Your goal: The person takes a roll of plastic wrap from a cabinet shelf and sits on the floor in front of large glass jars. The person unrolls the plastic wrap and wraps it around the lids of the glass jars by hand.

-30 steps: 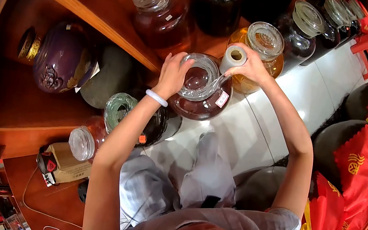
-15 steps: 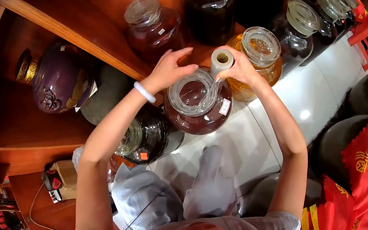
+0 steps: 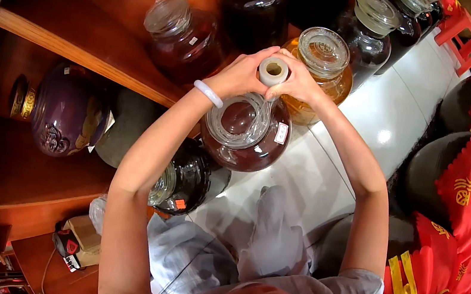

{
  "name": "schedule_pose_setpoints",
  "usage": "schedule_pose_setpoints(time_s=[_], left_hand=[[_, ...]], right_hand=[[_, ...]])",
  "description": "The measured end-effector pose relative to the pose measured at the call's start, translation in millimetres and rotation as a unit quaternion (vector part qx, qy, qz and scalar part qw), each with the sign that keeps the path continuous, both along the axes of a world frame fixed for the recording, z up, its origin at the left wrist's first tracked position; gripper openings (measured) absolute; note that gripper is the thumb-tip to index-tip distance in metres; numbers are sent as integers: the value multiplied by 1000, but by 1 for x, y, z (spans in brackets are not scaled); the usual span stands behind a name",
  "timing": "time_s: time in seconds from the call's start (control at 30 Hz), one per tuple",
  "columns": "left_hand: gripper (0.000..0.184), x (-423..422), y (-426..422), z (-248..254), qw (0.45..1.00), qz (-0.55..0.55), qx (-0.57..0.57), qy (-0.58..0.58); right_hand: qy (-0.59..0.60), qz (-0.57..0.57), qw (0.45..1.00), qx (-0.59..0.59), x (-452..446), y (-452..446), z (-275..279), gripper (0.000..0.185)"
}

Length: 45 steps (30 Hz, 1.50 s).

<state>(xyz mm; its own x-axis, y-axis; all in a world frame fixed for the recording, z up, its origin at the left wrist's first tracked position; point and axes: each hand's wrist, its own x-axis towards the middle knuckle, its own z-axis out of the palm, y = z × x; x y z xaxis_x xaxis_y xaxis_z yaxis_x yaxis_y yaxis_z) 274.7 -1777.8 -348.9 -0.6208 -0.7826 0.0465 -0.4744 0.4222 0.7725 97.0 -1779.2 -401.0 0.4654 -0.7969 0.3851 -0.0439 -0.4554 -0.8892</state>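
A roll of clear film (image 3: 274, 71) stands on end behind the neck of a round glass jar of dark red liquid (image 3: 252, 155). My left hand (image 3: 244, 76) wraps the roll from the left, a pale bracelet on its wrist. From the right, my right hand (image 3: 299, 82) is closed round the same roll, the fingers of both hands meeting behind it. Clear film runs from the roll around the jar's rim. The jar has a white label on its right side.
Lidded jars (image 3: 324, 51) of amber and dark liquid stand behind and to the right. A wooden shelf (image 3: 79, 56) at left holds a purple jar (image 3: 66, 111). A black jar (image 3: 186, 179) is near my left forearm. Red cloths (image 3: 461, 191) cover urns at right; a red stool (image 3: 464, 44) stands beyond.
My left hand has left the jar's rim and moved to the roll, closing on it. The roll has shifted left to behind the neck, still in my right hand. The view has shifted somewhat.
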Motion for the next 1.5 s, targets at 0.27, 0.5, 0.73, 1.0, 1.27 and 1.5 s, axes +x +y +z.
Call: schedule_pose_setpoints(time_s=[0.27,0.5,0.73,1.0,1.27,1.5], left_hand=[[86,6,-4,-14,999,-8,19,48],[61,22,-17,-2,997,-25,51,46],[51,40,-39,1,998,24,15,48],[49,48,-41,-13,995,48,16,84],[53,44,-38,-39,951,85,168,244],[52,52,-43,-45,949,126,153,246]], right_hand=[[39,-36,998,-30,3,5,6,66],[-17,-91,994,61,3,31,0,88],[83,-196,977,-29,50,114,14,116],[189,-233,950,-86,64,114,8,127],[193,-225,953,-66,63,116,10,115],[180,-234,952,-78,65,116,5,113]])
